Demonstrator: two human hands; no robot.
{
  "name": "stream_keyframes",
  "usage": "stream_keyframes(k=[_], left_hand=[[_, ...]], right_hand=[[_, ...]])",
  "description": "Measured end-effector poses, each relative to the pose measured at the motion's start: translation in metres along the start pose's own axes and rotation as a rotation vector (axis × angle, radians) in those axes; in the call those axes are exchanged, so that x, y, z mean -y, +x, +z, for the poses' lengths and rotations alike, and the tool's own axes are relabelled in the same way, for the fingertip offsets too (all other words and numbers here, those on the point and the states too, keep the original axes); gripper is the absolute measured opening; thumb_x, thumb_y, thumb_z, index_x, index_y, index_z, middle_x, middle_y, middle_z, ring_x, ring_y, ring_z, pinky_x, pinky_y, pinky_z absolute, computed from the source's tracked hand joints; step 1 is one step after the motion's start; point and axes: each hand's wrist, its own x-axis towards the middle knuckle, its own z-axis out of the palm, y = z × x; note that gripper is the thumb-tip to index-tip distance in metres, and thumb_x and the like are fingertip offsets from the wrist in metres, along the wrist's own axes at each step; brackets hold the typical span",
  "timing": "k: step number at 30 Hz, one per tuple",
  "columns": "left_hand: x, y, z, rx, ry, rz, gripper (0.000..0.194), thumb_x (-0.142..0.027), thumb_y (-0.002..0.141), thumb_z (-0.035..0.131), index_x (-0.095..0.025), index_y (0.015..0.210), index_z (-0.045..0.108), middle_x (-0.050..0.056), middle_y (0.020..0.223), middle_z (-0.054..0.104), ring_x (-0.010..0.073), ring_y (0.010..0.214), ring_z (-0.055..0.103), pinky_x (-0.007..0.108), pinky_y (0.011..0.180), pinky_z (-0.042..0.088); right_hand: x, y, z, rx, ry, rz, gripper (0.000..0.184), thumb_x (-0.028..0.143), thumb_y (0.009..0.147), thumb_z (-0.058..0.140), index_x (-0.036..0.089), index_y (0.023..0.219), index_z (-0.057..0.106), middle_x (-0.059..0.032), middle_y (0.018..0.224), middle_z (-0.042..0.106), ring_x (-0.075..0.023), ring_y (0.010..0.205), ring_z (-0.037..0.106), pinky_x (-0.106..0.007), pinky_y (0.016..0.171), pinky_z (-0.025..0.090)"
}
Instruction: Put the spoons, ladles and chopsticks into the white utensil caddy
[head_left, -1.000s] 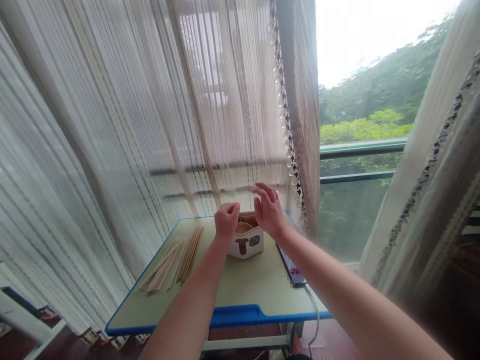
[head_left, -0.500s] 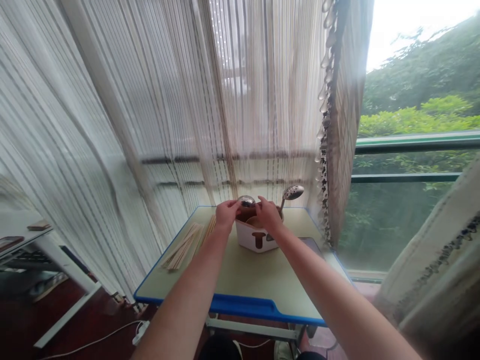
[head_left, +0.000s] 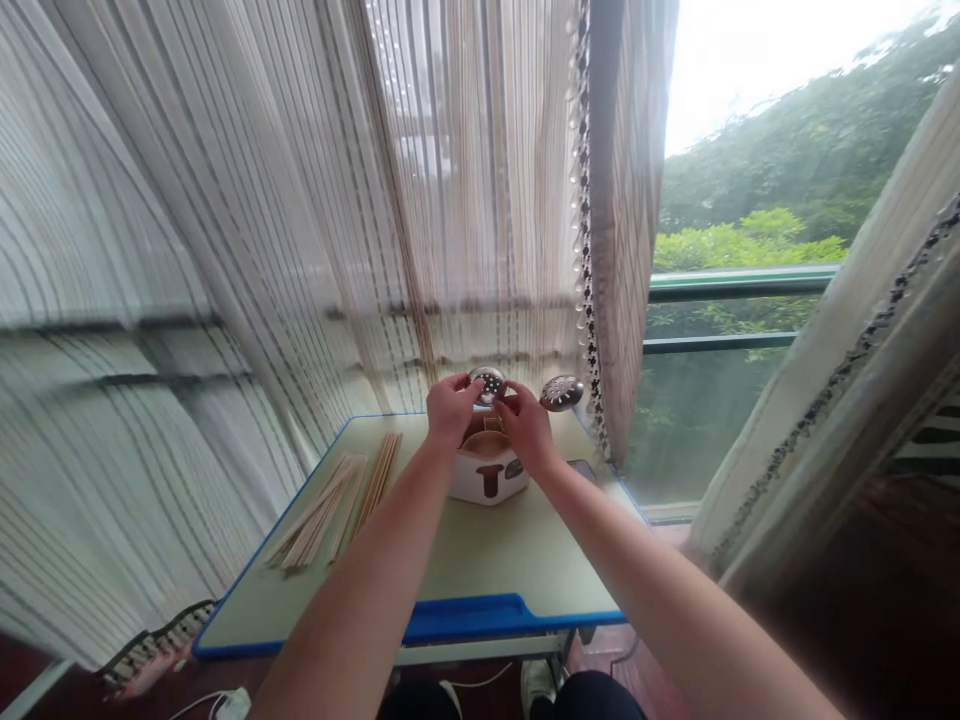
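Observation:
Between my hands is a metal slotted spoon [head_left: 488,386], its perforated head facing me above the back of a white utensil holder [head_left: 480,482]. My left hand [head_left: 451,408] pinches the left rim of that head, thumb on its face. My right hand [head_left: 525,425] has its fingers closed at the right, lower edge of the same spoon. The spoon's handle is hidden. A second slotted spoon [head_left: 562,392] sticks up behind my right hand, leaning right. Brown divided compartments show inside the holder.
Pale wooden sticks [head_left: 319,515] and a bundle of darker chopsticks [head_left: 381,475] lie left on the blue-edged table [head_left: 480,560]. A dark flat object [head_left: 583,470] lies behind my right forearm. Striped curtains [head_left: 300,200] hang right behind the table.
My view has swung to the right, so the table sits further left. The held spoon's head has risen a little and now shows its holes. Both hands remain at it.

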Motion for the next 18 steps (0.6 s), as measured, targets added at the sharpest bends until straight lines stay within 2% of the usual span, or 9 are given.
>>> stream_keyframes(k=[3,7,11,15,18], left_hand=[[-0.021,-0.005,0.005,0.035,0.238,0.087,0.038,-0.050,0.065,0.062,-0.016,0.078,0.067,0.003,0.068,0.064,0.0156,0.067,0.059,0.024,0.061,0.043],[-0.038,-0.007,0.007,0.048,0.407,0.053,0.038,-0.048,0.059,0.065,-0.016,0.079,0.065,0.003,0.070,0.063,0.0164,0.068,0.058,0.025,0.060,0.039],[-0.043,-0.008,0.012,0.096,0.447,-0.008,0.036,-0.045,0.059,0.065,-0.016,0.079,0.064,0.004,0.071,0.063,0.0167,0.067,0.058,0.025,0.059,0.039],[-0.045,-0.012,0.016,0.091,0.441,0.008,0.048,-0.051,0.056,0.066,-0.014,0.087,0.063,0.006,0.076,0.065,0.0187,0.070,0.059,0.026,0.060,0.040],[-0.047,-0.014,0.016,0.082,0.419,0.031,0.049,-0.048,0.054,0.068,-0.014,0.089,0.063,0.007,0.078,0.065,0.0196,0.072,0.059,0.028,0.062,0.042]], right_hand=[[0.004,-0.007,-0.002,-0.056,0.059,0.007,0.039,0.029,0.078,0.052,0.022,0.117,0.049,-0.0018,0.083,0.067,-0.0152,0.073,0.063,-0.027,0.067,0.047],[-0.001,-0.010,-0.004,-0.047,0.036,-0.004,0.040,0.030,0.078,0.054,0.023,0.116,0.049,-0.0019,0.082,0.068,-0.0165,0.073,0.063,-0.028,0.067,0.047],[-0.009,-0.013,-0.007,-0.032,0.003,-0.031,0.039,0.028,0.079,0.053,0.025,0.117,0.047,-0.0013,0.083,0.069,-0.0175,0.076,0.064,-0.029,0.068,0.047],[-0.008,-0.022,-0.013,-0.047,0.013,-0.050,0.041,0.027,0.079,0.053,0.025,0.119,0.043,-0.0015,0.086,0.069,-0.0179,0.079,0.064,-0.030,0.068,0.046],[-0.004,-0.034,-0.019,-0.042,0.064,-0.090,0.035,0.027,0.080,0.052,0.024,0.114,0.047,-0.0018,0.087,0.069,-0.0169,0.080,0.063,-0.029,0.071,0.047]])
